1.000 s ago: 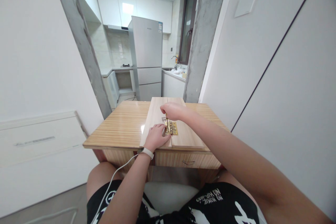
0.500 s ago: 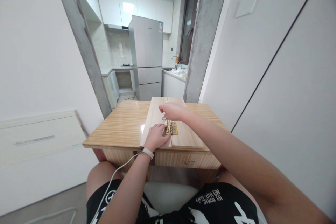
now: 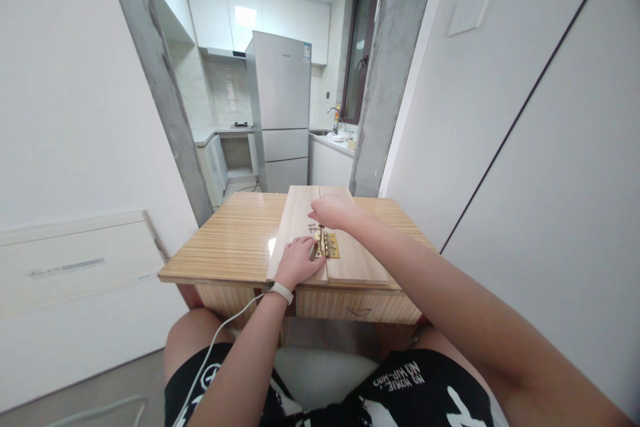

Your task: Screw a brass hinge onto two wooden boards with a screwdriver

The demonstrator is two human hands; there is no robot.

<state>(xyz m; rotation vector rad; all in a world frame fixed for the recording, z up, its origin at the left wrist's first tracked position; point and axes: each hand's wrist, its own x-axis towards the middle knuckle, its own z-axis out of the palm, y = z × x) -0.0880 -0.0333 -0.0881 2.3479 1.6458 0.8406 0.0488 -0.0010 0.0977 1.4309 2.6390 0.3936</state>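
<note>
Two pale wooden boards (image 3: 295, 211) lie side by side on the table, with a brass hinge (image 3: 334, 246) across the seam between them. At the hinge's left side, my left hand (image 3: 299, 260) is closed, its thumb and fingertips steadying the left leaf against the wood. My right hand (image 3: 333, 211) makes a closed fist just above the hinge's far end. Whatever that fist grips is hidden by the fingers. A few small screws (image 3: 311, 227) lie loose on the left board, beyond my left fingertips.
The boards rest on a striped wooden table (image 3: 225, 233) with a front drawer (image 3: 357, 307). A white cable (image 3: 220, 327) runs from near my left wrist down past my leg. A silver refrigerator (image 3: 283, 93) stands beyond the table, between grey pillars.
My right hand has shifted slightly to the right, its fingers curled in closer, and more of the loose screws show. My left hand stays at the hinge.
</note>
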